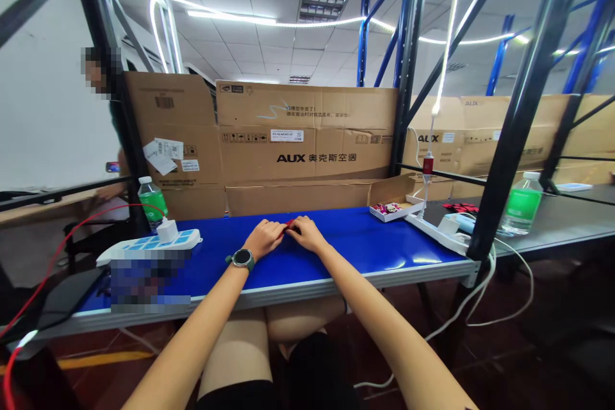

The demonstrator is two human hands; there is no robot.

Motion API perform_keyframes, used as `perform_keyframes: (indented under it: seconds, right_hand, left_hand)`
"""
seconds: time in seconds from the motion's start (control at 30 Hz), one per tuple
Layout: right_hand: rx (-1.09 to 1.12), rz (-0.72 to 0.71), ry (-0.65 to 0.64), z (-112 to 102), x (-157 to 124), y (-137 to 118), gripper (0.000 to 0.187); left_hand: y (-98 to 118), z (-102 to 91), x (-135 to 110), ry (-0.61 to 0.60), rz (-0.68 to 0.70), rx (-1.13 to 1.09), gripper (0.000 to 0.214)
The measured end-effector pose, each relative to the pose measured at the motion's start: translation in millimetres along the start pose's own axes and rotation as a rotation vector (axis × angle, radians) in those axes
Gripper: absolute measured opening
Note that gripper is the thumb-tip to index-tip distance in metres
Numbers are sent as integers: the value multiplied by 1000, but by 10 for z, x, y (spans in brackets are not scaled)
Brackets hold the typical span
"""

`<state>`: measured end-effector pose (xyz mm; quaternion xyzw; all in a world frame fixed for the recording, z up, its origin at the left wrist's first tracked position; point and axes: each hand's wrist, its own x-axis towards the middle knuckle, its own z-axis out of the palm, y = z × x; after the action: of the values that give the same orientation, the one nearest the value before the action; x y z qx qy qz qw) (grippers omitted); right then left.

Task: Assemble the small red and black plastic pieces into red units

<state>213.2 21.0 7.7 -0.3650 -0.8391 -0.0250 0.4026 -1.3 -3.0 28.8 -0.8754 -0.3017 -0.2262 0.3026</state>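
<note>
Head camera looks down on a blue-topped workbench, where the left hand and right hand meet near the middle. Fingers of both curl inward, and the fingertips close together on a small red piece. It shows only as a sliver between them, held above the blue surface, and its shape cannot be made out. A round black smartwatch sits on the left wrist.

Left of the hands, a white power strip with blue-marked sockets lies on the bench, a white plug standing in it and a red cable looping away past the bench edge. A water bottle with a green label stands just behind it. Right of the hands, a small white tray holds red and pink bits, beside a second white power strip lying at an angle. Another green-labelled bottle stands on a dark table further right. AUX cardboard boxes line the back, behind black and blue rack uprights. A co-worker's hand shows at far left.
</note>
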Motion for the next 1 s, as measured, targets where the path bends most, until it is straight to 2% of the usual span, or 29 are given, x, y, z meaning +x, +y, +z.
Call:
perform_keyframes:
  seconds: [0.2, 0.5, 0.6, 0.7, 0.8, 0.9, 1.0]
  right_hand:
    - [15, -1, -16, 93, 36, 82, 11]
    - [57, 171, 60, 48, 73, 72, 17]
    - [23, 150, 21, 16, 28, 32, 18]
    - [33, 102, 8, 13, 8, 13, 11]
    - [116, 109, 70, 24, 44, 43, 6]
    - [233, 139, 157, 25, 86, 93, 12]
    - [293, 146, 197, 22, 83, 113, 20]
  left_hand:
    - [19, 1, 16, -3, 7, 19, 28]
    - [29, -68, -8, 128, -217, -167, 27]
    - [20, -57, -16, 99, -189, -185, 23]
    - [9, -41, -22, 78, -183, -197, 22]
    - [-5, -31, -26, 91, -247, -222, 24]
    - [-17, -25, -28, 115, -334, -242, 24]
    - [-24, -19, -33, 112, -347, -254, 25]
